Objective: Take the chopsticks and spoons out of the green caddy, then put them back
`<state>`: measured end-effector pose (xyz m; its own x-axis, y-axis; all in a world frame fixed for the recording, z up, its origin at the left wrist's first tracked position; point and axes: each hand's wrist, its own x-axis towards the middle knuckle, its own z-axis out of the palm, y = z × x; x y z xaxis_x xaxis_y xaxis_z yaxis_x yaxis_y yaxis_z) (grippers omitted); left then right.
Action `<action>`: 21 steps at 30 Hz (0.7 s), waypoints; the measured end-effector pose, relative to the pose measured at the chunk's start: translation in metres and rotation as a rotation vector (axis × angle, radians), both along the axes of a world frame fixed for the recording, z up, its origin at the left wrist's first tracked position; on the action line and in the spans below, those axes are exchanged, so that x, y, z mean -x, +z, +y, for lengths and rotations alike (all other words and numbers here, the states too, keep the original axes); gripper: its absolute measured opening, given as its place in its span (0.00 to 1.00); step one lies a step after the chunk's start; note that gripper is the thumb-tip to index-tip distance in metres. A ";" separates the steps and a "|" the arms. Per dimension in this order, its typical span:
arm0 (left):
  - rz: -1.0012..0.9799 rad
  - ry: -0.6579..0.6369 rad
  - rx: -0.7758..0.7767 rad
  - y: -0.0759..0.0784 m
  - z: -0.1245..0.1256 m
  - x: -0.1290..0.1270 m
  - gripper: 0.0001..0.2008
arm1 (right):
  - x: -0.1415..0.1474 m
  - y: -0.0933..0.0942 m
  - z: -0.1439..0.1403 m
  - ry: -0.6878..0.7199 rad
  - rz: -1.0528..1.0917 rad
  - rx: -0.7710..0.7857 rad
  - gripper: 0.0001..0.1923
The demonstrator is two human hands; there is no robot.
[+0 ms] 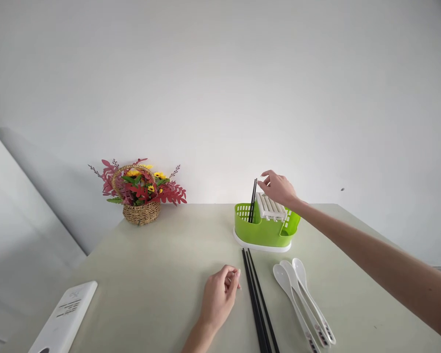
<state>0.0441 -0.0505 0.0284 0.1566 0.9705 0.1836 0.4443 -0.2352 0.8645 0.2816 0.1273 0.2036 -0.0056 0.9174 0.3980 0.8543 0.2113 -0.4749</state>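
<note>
My right hand [278,189] reaches out over a green cutlery holder [264,230] with a white slotted insert [271,208]. Its fingertips sit just beside the tops of black chopsticks [253,200] that stand upright in the holder's left compartment; whether they touch is unclear. My left hand [219,295] rests on the pale green table [154,274] with its fingers loosely curled and nothing in it. Right beside it lie several black chopsticks [257,303], side by side. Three white spoons [304,299] lie further right, handles toward me.
A wicker basket of red and yellow artificial flowers [141,192] stands at the table's far left by the white wall. A white remote-like device [66,316] lies at the near left edge.
</note>
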 end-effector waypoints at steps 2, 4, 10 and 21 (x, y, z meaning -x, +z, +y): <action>0.028 -0.003 -0.015 0.000 0.000 0.000 0.19 | -0.004 0.004 -0.024 0.034 -0.008 -0.039 0.18; 0.037 -0.002 -0.028 0.000 0.000 0.000 0.19 | -0.007 0.003 -0.051 0.112 -0.024 -0.064 0.15; 0.008 0.005 -0.033 -0.001 0.003 0.001 0.19 | -0.004 -0.034 -0.132 0.399 -0.078 0.098 0.14; -0.017 0.029 -0.010 0.002 0.000 0.003 0.19 | 0.038 -0.109 -0.183 0.233 -0.436 0.406 0.13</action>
<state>0.0412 -0.0505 0.0304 0.1247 0.9727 0.1957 0.4359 -0.2309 0.8699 0.2437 -0.0561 0.0951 -0.3058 0.9499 -0.0650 0.9406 0.2908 -0.1751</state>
